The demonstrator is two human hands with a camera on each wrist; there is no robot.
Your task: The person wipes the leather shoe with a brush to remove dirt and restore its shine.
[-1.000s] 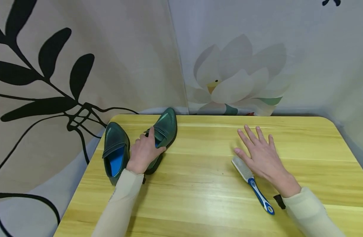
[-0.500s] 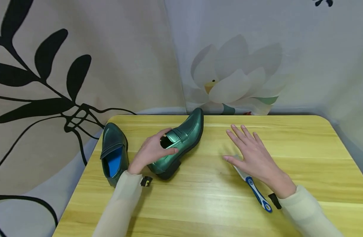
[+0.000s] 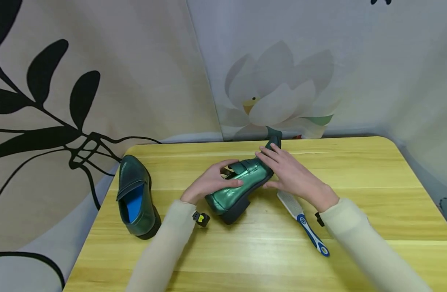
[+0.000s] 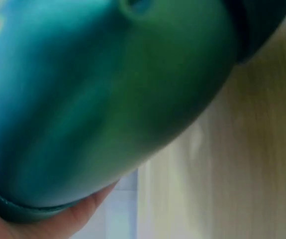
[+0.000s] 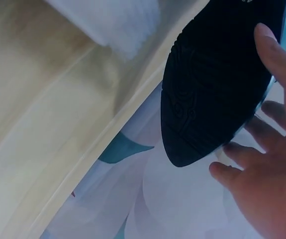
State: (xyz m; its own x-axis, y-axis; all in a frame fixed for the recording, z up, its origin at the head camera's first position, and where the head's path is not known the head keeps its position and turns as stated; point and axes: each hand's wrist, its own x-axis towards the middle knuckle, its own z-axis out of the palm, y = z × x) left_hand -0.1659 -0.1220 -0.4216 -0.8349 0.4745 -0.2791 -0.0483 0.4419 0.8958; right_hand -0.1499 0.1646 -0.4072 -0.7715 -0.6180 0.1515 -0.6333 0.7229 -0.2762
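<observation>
My left hand [image 3: 212, 182] grips a shiny green loafer [image 3: 247, 174] by its opening, thumb on the near side. The loafer is tilted on its side, its dark heel facing the front and its toe pointing to the back. My right hand [image 3: 294, 174] holds its front part, fingers spread over the upper. In the right wrist view the thumb lies on the black sole [image 5: 197, 104], while the other fingertips go behind its edge. The left wrist view is mostly filled by the loafer's green side [image 4: 108, 109]. Below my right hand lies a brush [image 3: 306, 228] with a blue and white handle.
A matching green loafer [image 3: 133, 167] with a blue insole stands upright at the left of the wooden table [image 3: 362, 194]. Behind the table's back edge hangs a pale cloth [image 3: 150, 81] printed with leaves and a flower.
My left hand has carried one loafer rightward, away from its pair, and tilted it. The right hand has moved left from above the brush onto the loafer's front.
</observation>
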